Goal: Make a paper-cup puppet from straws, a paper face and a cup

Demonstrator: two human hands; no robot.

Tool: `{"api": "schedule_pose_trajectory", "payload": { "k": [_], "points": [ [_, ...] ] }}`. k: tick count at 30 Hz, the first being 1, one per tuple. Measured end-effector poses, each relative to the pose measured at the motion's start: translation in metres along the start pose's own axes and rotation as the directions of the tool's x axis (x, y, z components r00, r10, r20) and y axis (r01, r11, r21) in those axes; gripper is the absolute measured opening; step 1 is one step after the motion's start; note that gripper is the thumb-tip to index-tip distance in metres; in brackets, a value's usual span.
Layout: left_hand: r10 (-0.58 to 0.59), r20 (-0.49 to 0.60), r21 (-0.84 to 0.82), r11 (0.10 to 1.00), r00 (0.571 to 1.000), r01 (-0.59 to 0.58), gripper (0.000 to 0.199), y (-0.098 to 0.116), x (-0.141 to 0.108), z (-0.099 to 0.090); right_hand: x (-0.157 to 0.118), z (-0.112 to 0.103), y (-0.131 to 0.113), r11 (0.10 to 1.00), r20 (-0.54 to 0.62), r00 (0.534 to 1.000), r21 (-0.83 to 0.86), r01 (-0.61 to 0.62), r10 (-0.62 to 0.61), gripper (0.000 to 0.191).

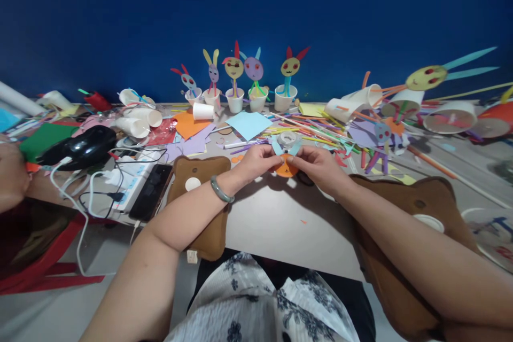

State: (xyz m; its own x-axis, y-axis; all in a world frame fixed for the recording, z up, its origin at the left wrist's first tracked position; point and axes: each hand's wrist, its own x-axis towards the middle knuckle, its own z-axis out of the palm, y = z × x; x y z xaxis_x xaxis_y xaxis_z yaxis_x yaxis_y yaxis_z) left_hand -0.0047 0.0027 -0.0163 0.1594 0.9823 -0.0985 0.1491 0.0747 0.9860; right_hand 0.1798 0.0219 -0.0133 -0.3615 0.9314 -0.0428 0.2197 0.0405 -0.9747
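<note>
Between my two hands is an orange paper bunny face with a small drawn mouth and light blue ears rising from its top. My left hand pinches its left side near the ear, and my right hand pinches the right side. Both hands are closed on it above the table. A roll of clear tape lies just behind the face. Finished paper faces on coloured stems stand in white paper cups along the back, one of them a yellow face with red ears.
Brown cushions lie under my forearms. At left are a power strip, a black phone, cables and a shiny black object. Coloured paper sheets, sticks and tipped cups cover the back. Another person's arm shows at far left.
</note>
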Motion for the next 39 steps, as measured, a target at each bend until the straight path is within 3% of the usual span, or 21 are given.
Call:
{"api": "schedule_pose_trajectory", "payload": {
  "k": [17,39],
  "points": [
    [0.045,0.004,-0.064,0.997,0.999,-0.044,0.031,-0.001,0.002,-0.001,0.003,-0.002,0.005,0.997,0.008,1.0,0.071,-0.028,0.027,0.042],
    [0.087,-0.015,-0.063,0.994,0.996,-0.087,0.026,-0.007,0.005,0.003,0.004,0.0,0.008,0.998,-0.025,0.998,-0.002,0.06,-0.06,0.044]
  ]
}}
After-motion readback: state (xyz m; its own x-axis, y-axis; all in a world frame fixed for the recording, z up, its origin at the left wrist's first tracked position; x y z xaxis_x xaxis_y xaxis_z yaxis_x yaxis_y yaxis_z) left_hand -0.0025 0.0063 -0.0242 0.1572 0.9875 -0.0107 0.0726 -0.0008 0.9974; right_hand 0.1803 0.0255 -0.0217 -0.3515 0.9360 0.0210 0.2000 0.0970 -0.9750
